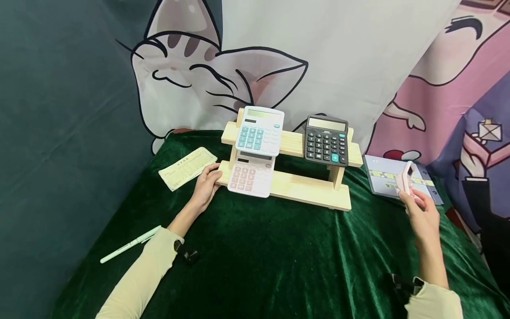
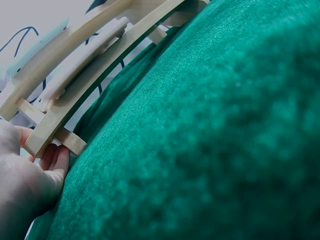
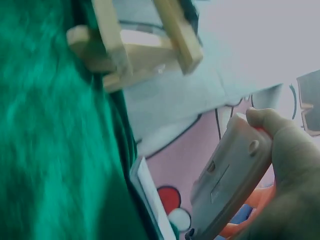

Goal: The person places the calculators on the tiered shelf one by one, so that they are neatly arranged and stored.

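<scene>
A two-tier wooden stand (image 1: 295,188) stands on the green cloth. My left hand (image 1: 205,188) grips the left end of its lower board, with fingers curled beneath the wood in the left wrist view. A white calculator with blue keys (image 1: 259,130) leans on the upper board, above a pink-keyed calculator (image 1: 250,175) on the lower one. At the upper right leans a black calculator (image 1: 326,141). Off to the right, my right hand (image 1: 425,217) holds a pale pink calculator (image 3: 227,175) by its edge, its back facing the right wrist camera.
Under the held calculator lies a grey-blue notebook (image 1: 380,170) with a yellow patterned band. A yellowish printed slip pad (image 1: 187,168) is left of the stand, and a pale green pen (image 1: 131,243) lies near my left sleeve. Cartoon-printed curtain (image 1: 338,57) hangs close behind.
</scene>
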Demonstrator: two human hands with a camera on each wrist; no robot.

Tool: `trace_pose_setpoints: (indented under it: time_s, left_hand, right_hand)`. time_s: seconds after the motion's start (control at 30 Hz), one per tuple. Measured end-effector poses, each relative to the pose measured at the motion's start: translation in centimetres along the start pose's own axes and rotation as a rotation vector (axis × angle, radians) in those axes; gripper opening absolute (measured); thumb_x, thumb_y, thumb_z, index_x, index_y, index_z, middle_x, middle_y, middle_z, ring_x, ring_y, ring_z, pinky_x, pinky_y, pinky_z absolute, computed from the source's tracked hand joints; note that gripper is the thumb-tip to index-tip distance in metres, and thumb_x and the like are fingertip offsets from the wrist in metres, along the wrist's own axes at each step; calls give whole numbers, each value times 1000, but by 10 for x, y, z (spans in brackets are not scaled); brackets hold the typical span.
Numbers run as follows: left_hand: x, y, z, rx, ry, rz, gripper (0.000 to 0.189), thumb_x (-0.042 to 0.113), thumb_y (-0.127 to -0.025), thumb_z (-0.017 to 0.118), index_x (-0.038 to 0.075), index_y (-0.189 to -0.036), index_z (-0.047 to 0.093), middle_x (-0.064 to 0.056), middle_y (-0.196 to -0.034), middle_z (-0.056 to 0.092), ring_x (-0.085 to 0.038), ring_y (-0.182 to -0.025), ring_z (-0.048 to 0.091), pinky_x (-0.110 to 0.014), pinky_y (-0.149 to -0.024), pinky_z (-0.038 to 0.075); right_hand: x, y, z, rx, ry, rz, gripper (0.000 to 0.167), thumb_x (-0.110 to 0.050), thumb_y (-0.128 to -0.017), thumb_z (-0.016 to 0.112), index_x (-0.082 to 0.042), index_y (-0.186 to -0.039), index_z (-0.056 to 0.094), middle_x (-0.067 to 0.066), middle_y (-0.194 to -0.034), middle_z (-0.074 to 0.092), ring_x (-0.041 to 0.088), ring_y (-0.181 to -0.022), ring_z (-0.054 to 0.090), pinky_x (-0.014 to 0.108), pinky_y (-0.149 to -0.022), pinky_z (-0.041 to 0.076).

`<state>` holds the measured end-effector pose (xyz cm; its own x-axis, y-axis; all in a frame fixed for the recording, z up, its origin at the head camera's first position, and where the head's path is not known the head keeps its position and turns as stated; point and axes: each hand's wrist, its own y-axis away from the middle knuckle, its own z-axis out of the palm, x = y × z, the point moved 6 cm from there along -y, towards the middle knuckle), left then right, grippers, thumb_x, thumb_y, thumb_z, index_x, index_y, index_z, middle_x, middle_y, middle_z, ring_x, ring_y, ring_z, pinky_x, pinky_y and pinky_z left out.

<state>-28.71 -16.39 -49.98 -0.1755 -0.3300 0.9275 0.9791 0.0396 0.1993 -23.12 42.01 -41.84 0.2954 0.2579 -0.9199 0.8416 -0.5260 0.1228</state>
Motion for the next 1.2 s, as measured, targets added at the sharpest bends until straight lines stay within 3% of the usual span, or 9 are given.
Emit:
trace_pose_setpoints:
  time_s: [0.13,0.23,0.37,0.7,0.9,1.1,1.2]
  left_hand:
    - [-4,1,1,1,-5,-12,47,14,-105,48,11,-149,34,-14,-142,45,-21,-128,49,-22,-94,49]
    - [-4,0,1,3,1,-12,47,14,-105,48,11,-149,35,-14,-141,45,-21,-127,49,-21,-93,49]
    - [-2,1,0,4,7,-2,46,14,-105,48,10,-149,35,-13,-140,45,-20,-125,49,-20,-91,49]
    - [1,3,0,5,2,-8,47,12,-105,47,10,-150,34,-13,-142,45,-20,-127,49,-20,-91,50]
    - [4,3,0,-2,-14,-3,47,13,-105,47,10,-150,33,-13,-142,45,-19,-128,49,-22,-96,48]
    - [4,2,1,-1,-11,-3,47,13,-105,47,10,-150,34,-13,-141,45,-20,-128,49,-26,-100,47]
    - [3,2,1,0,-14,-7,47,14,-105,47,11,-150,33,-13,-142,44,-20,-129,48,-26,-101,47]
  right_hand:
    - [-10,7,12,-59,85,-54,54,-39,-93,67,-27,-142,52,-18,-106,49,-1,-89,47,8,-69,41]
    - [-18,11,19,-106,191,-112,62,-44,-95,63,-25,-151,44,0,-127,48,0,-93,43,8,-70,41]
    - [-28,18,24,-130,206,-146,63,-43,-96,62,-24,-152,42,17,-146,37,1,-93,43,9,-70,41]
    - [-53,46,36,-186,215,-268,60,-35,-97,63,-23,-152,42,14,-143,39,-2,-94,47,8,-71,42]
    - [-72,67,49,-244,213,-386,59,-27,-96,65,-23,-151,43,3,-137,42,2,-96,49,11,-68,44]
    - [-84,87,65,-299,270,-478,65,-28,-93,69,-25,-152,41,13,-148,35,16,-114,38,14,-83,33]
    - [-85,92,72,-311,274,-565,69,-22,-88,75,-23,-150,45,14,-145,37,14,-118,34,18,-87,28]
